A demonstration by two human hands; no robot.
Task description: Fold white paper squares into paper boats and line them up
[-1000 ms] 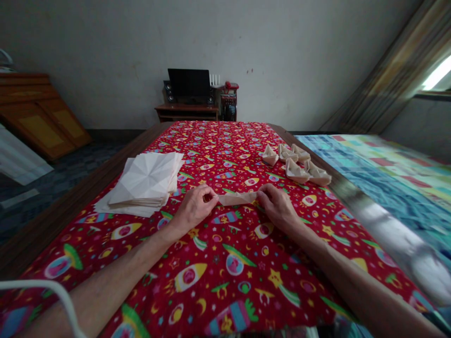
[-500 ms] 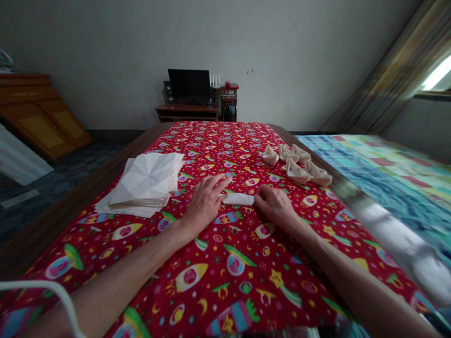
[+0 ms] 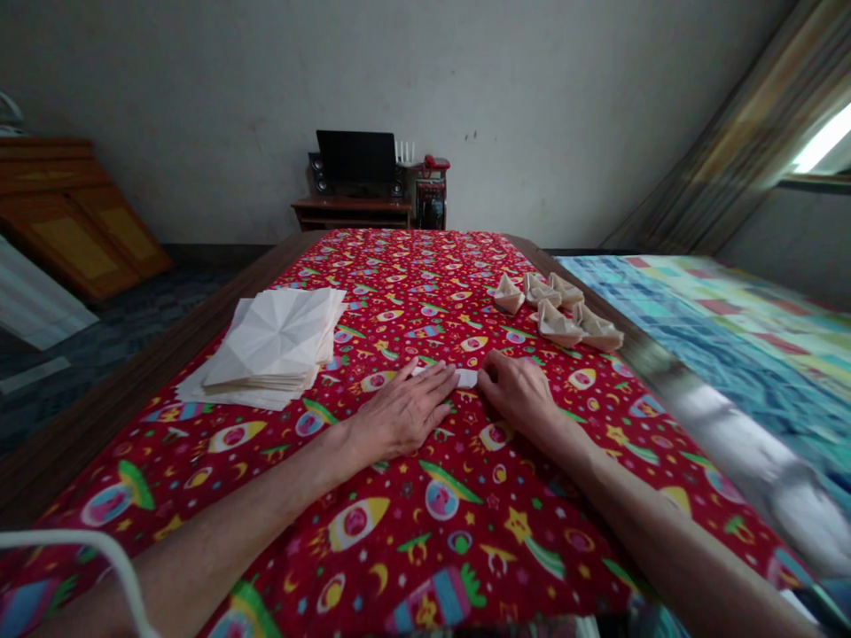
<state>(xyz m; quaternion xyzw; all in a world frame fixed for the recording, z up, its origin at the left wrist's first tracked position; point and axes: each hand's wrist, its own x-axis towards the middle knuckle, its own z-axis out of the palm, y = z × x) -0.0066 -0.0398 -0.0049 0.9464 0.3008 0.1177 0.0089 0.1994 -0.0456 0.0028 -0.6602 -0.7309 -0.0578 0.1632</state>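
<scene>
A narrow folded strip of white paper [image 3: 467,378] lies flat on the red patterned cloth [image 3: 425,532], between my hands. My left hand [image 3: 409,410] rests flat across its left part, fingers stretched out and hiding most of it. At the right end, the curled fingers of my right hand [image 3: 515,385] pinch the paper. A stack of creased white paper sheets [image 3: 279,332] is to the left. Several folded paper boats [image 3: 560,323] stand together at the right, beyond my right hand.
The cloth covers a table with a dark wooden edge [image 3: 219,306]. A white cable [image 3: 110,545] curves over my left forearm. Beyond the table are a monitor [image 3: 357,158] and a red telephone [image 3: 435,163]. A bed with a patterned sheet [image 3: 718,328] is at the right.
My left hand has come down from the strip's left end and slid right, now flat over the paper. My right hand stays at the right end.
</scene>
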